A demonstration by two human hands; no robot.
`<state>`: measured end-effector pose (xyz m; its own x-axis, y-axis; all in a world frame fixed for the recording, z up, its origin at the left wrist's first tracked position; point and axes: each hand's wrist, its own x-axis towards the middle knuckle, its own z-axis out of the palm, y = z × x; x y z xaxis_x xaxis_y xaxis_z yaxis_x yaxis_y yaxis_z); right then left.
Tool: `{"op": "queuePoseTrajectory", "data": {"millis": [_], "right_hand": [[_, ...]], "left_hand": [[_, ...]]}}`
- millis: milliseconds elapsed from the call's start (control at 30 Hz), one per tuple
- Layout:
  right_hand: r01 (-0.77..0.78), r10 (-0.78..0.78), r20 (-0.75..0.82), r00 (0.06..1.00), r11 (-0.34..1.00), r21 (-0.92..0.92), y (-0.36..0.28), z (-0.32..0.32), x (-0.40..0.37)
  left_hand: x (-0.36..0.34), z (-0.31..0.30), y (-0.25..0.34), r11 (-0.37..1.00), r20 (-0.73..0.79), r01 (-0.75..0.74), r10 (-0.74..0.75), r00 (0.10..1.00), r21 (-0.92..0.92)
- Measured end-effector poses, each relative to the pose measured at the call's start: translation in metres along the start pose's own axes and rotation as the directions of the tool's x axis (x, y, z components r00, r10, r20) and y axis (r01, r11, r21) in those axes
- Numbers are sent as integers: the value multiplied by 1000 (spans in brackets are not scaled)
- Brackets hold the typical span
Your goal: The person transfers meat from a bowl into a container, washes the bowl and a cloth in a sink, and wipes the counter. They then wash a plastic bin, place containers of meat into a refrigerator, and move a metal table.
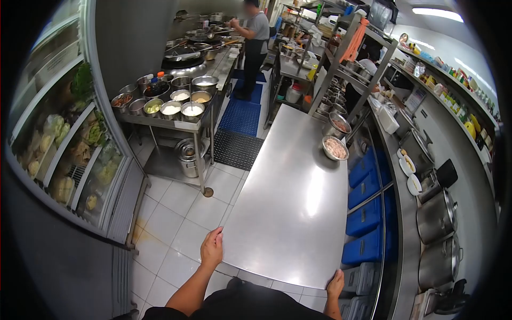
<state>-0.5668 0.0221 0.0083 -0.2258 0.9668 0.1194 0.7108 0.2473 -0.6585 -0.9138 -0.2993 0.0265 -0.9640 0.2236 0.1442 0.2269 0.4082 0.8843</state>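
Note:
A long stainless steel table (282,213) stretches away in front of me. At its near left corner, my left hand (212,248) is closed on the edge, thumb side up. My right hand (335,284) grips the near right corner in the same way; its fingers under the edge are partly hidden. Toward the far right side of the tabletop stands a steel bowl of pale raw meat (335,148). Just behind it is another steel bowl (337,125) with darker, reddish-brown contents.
A glass-door fridge (74,144) with vegetables stands at left. Beyond it, a steel counter (184,126) bears several ingredient pots. A person (256,48) works at the stove, near blue floor mats (240,114). Blue bins (362,218) and large pots (437,213) line the right.

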Motion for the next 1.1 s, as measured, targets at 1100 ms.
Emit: {"op": "queuePoseTrajectory", "data": {"millis": [1100], "right_hand": [[33, -32, -16, 999, 998, 47, 14, 3, 1]], "left_hand": [[-1, 6, -5, 992, -43, 81, -86, 995, -93]]}}
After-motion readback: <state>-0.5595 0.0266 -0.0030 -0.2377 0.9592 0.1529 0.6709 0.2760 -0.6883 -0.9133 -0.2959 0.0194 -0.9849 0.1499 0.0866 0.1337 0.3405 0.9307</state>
